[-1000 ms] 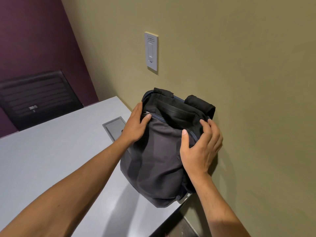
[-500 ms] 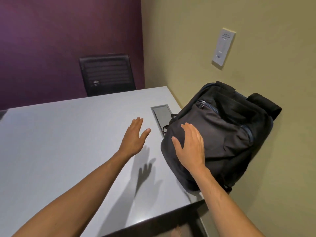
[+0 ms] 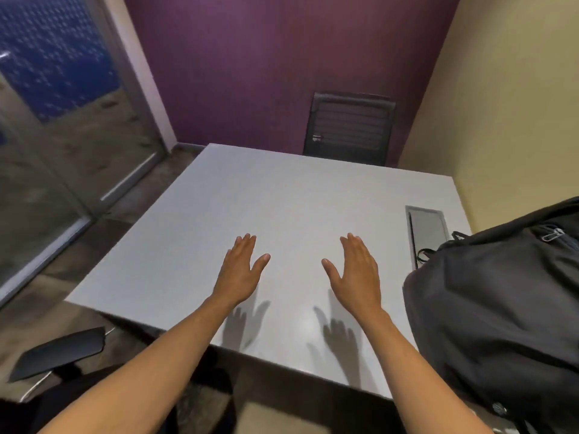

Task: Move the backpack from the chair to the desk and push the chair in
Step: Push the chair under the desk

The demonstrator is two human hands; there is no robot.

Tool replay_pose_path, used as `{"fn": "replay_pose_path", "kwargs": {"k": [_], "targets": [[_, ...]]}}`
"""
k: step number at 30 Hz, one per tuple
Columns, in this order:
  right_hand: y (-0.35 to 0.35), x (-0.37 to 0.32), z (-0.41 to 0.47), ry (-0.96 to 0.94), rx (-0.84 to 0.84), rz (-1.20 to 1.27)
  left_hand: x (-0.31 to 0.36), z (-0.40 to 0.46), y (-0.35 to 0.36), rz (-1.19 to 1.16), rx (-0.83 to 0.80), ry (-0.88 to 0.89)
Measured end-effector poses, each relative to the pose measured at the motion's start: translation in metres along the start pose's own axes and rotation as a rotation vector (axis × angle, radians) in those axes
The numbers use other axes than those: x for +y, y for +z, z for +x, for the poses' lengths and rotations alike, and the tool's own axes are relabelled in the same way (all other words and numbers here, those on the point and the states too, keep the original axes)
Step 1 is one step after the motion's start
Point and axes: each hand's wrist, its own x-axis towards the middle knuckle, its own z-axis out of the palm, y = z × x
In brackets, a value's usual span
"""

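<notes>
The dark grey backpack (image 3: 495, 311) stands on the right end of the white desk (image 3: 282, 195), leaning against the yellow wall. My left hand (image 3: 239, 272) and my right hand (image 3: 355, 272) hover flat over the middle of the desk, fingers apart, holding nothing. The right hand is well clear of the backpack. A black chair (image 3: 59, 350) shows at the lower left, off the desk's near-left corner; only part of its seat and armrest is visible.
A second black chair (image 3: 349, 128) sits at the far side of the desk against the purple wall. A grey cable hatch (image 3: 427, 230) is set in the desk beside the backpack. A glass door (image 3: 62, 120) fills the left side.
Both hands have let go of the backpack and moved left over the bare desk. The view has swung left, so the backpack now sits at the right edge.
</notes>
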Motion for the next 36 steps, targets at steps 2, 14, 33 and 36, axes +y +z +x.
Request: {"fn": "replay_pose_path", "kwargs": {"k": [2,14,33,36], "targets": [[0.016,-0.013,0.005,-0.074,-0.059,0.014,-0.018,-0.017,-0.013,-0.002,0.051,-0.090],[0.099,-0.092,-0.021,-0.431,-0.385,0.080,-0.080,-0.156,-0.035,-0.002,0.350,-0.496],[0.141,-0.266,-0.233,-1.061,-0.641,0.210,-0.131,-0.454,-0.067,0.053,0.855,-0.924],[0.141,-0.288,-0.285,-1.144,-0.645,0.208,-0.137,-0.512,-0.072,0.056,0.927,-0.983]]}}
